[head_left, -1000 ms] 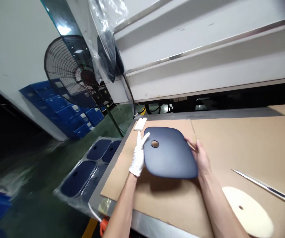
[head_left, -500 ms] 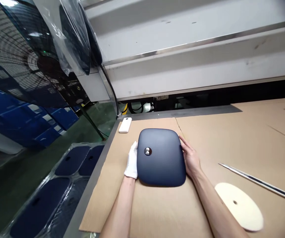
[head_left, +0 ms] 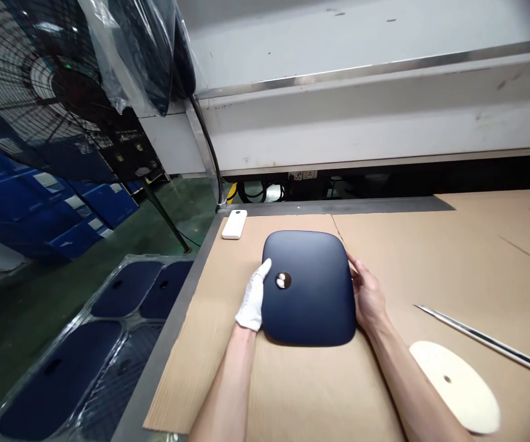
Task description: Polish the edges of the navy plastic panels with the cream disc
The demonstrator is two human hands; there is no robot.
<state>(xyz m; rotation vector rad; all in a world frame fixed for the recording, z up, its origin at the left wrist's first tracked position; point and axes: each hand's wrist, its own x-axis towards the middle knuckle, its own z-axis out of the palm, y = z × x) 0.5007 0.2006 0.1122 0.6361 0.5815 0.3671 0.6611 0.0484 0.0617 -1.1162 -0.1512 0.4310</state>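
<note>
Between my hands is a dark blue rounded-square pad [head_left: 313, 294], smooth on top, held over the cardboard. My left hand [head_left: 252, 301], in a white glove, grips its left edge, with the thumb at the upper face and the other fingers hidden beneath. Through a round hole [head_left: 284, 280] in the pad, white shapes like gloved fingertips show. My bare right hand [head_left: 370, 294] holds the right edge, its fingers partly behind the pad. Right of my right forearm lies a cream oval sheet [head_left: 455, 387] with a small hole.
Cardboard [head_left: 218, 368] covers the table. On it lie a white phone-like device [head_left: 234, 224] and a long thin metal strip [head_left: 481, 337]. Plastic-wrapped dark blue pads [head_left: 62, 380] are at lower left, near a large fan [head_left: 69, 92] and blue boxes [head_left: 11, 196].
My left thumb has come up over the pad's left edge onto its face. Hands and pad appear slightly farther right as the camera view shifts. Both hands keep their hold.
</note>
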